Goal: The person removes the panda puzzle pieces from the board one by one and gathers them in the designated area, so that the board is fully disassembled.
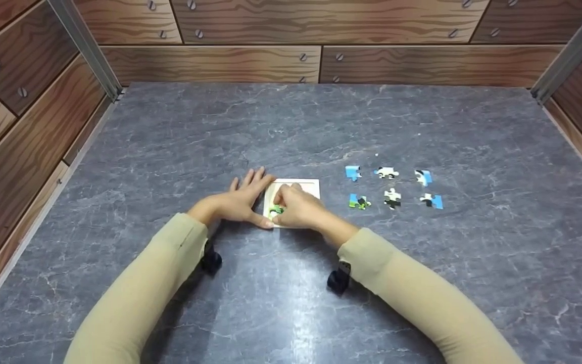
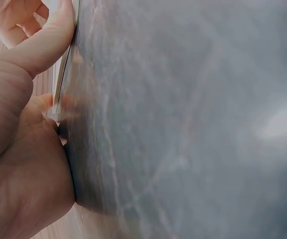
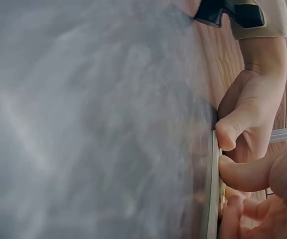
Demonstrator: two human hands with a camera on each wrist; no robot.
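A small white-rimmed puzzle tray (image 1: 312,188) lies flat on the table. My left hand (image 1: 238,202) rests along its left side with fingers spread. The index fingertip touches the top left corner, and the thumb presses near the bottom left one. Over the tray, the curled fingers of my right hand (image 1: 300,208) pinch a green and white jigsaw piece (image 1: 276,209) at the lower left inside the rim. That hand hides much of the tray's middle. In the right wrist view, the right thumb (image 3: 248,173) sits at the tray's edge (image 3: 213,189), close to the left thumb (image 3: 231,130).
Right of the tray, several loose jigsaw pieces lie in two rows, among them a blue piece (image 1: 352,172), a green and blue piece (image 1: 359,201) and a black and white piece (image 1: 392,198). Wood-patterned panels (image 1: 210,63) border the grey marbled table (image 1: 220,126).
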